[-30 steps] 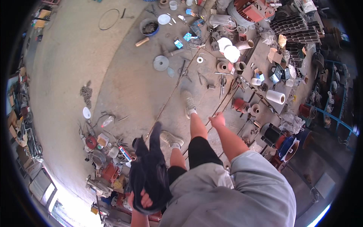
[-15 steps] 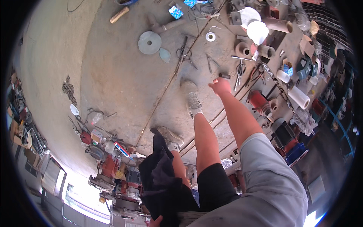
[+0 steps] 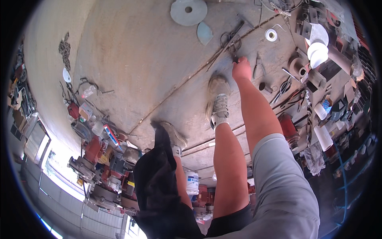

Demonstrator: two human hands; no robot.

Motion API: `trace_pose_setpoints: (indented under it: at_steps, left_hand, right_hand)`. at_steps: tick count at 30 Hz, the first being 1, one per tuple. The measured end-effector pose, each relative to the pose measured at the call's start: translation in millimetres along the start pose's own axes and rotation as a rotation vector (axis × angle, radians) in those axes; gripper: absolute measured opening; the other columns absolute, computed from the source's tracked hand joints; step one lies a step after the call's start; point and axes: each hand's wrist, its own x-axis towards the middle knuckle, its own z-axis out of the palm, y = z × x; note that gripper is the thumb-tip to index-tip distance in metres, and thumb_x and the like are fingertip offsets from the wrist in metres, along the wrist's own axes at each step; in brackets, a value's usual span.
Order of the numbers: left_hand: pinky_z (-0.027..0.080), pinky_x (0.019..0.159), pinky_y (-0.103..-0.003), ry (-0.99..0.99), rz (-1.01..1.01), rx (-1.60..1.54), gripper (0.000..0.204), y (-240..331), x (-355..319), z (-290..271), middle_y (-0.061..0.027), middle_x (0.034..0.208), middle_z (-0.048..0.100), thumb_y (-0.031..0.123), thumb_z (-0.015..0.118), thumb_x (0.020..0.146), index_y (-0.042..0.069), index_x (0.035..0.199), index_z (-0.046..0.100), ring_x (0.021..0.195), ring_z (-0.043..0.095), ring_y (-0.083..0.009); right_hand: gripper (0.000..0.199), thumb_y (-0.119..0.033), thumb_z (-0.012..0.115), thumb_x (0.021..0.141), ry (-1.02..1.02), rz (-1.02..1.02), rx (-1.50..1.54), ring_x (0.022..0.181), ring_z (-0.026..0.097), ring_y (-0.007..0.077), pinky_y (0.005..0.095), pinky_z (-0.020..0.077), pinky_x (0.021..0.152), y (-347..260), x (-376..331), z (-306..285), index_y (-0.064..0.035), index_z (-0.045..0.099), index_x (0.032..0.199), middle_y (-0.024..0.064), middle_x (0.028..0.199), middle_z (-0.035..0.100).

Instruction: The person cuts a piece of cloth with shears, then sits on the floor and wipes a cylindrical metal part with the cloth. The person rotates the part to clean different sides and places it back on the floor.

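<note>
My right hand [image 3: 241, 69] reaches down to the concrete floor, its fingers closed at the blade end of a pair of dark scissors [image 3: 234, 42]. The finger ends partly hide the blades, and the loops point away from me. Across the scissors lies a long thin hammer-like tool [image 3: 240, 27]. Just right of the hand are pliers [image 3: 258, 68] with their handles apart. Closer to me sits a short dark cylinder [image 3: 265, 87], and beside it a second pair of scissors [image 3: 284, 88]. My left hand is out of the picture.
My shoes [image 3: 219, 97] stand close by. Farther out lie a pale disc [image 3: 179, 14], a pointed pale piece [image 3: 204, 33] and a white tape roll [image 3: 271, 35]. Pipe pieces [image 3: 317, 79] and a red motor [image 3: 287, 128] crowd the right. Machine parts and a sealant tube [image 3: 111, 135] are lower left.
My right hand has moved away from the dark cylinder, leftward across the floor to the scissors. The view has shifted and turned. My left hand, partly visible at the lower edge before, has gone from view.
</note>
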Motion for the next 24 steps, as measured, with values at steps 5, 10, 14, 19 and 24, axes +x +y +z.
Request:
trace_pose_setpoints:
  at_steps: [5, 10, 14, 19, 24]
  left_hand:
    - [0.057, 0.102, -0.043, -0.023, 0.059, -0.069, 0.062, -33, 6, 8, -0.0106, 0.140, 0.065, 0.022, 0.076, 0.101, -0.002, 0.152, 0.051, 0.120, 0.065, -0.0263]
    - [0.058, 0.101, -0.043, -0.140, 0.232, -0.094, 0.058, -45, 46, -9, -0.0102, 0.140, 0.065, 0.017, 0.075, 0.101, -0.001, 0.151, 0.052, 0.120, 0.065, -0.0265]
    - [0.055, 0.107, -0.044, -0.196, 0.345, -0.088, 0.066, -70, 87, -34, -0.0113, 0.142, 0.064, 0.021, 0.077, 0.100, 0.009, 0.158, 0.048, 0.124, 0.064, -0.0289]
    - [0.047, 0.115, -0.040, -0.111, 0.537, 0.181, 0.077, 29, -5, -30, -0.0154, 0.141, 0.068, 0.040, 0.081, 0.096, -0.003, 0.153, 0.053, 0.128, 0.064, -0.0245]
    - [0.054, 0.101, -0.035, -0.452, 1.048, 0.016, 0.050, 30, -15, -90, -0.0086, 0.129, 0.073, 0.033, 0.074, 0.102, -0.002, 0.137, 0.066, 0.115, 0.068, -0.0164]
  right_hand:
    - [0.032, -0.027, 0.080, 0.093, -0.249, -0.191, -0.201, 0.099, 0.074, 0.0378, 0.0462, 0.0578, 0.087, 31, -24, -7, -0.0028, 0.067, 0.108, 0.0221, 0.108, 0.076]
    - [0.036, -0.039, 0.077, 0.093, -0.354, 0.077, 0.057, 0.086, 0.070, 0.0292, 0.0429, 0.0561, 0.080, 98, -110, -82, -0.0045, 0.073, 0.103, 0.0150, 0.090, 0.075]
    - [0.033, -0.037, 0.075, 0.095, -0.163, -0.024, 0.103, 0.100, 0.074, 0.0365, 0.0457, 0.0571, 0.088, 57, -237, -214, -0.0044, 0.074, 0.102, 0.0187, 0.100, 0.077]
    - [0.017, -0.018, 0.075, 0.098, 0.181, -0.266, 0.306, 0.082, 0.073, 0.0262, 0.0375, 0.0579, 0.076, 46, -440, -374, -0.0030, 0.072, 0.106, 0.0131, 0.092, 0.073]
    - [0.017, -0.018, 0.070, 0.105, 0.285, -0.328, 0.791, 0.080, 0.073, 0.0135, 0.0260, 0.0574, 0.073, 14, -670, -535, -0.0025, 0.074, 0.110, 0.0037, 0.089, 0.075]
